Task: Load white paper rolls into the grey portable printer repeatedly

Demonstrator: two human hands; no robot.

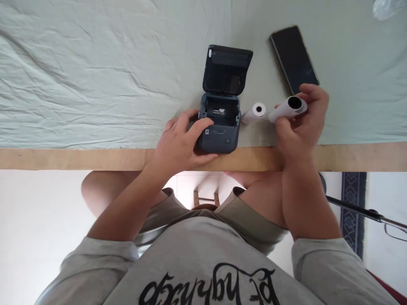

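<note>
A small dark label printer rests at the table's front edge, its lid swung up and its paper bay exposed. My left hand grips the printer's left side, thumb over the rim of the bay. In my right hand is a white paper roll with a wide dark core, held between thumb and fingers. A slimmer white paper roll with a small core stands between the printer and my right hand.
A phone in a clear case lies just beyond my right hand. Crumpled clear plastic is at the far right corner. Pale green cloth covers the table behind its wooden front edge. A metal pole is at the lower right.
</note>
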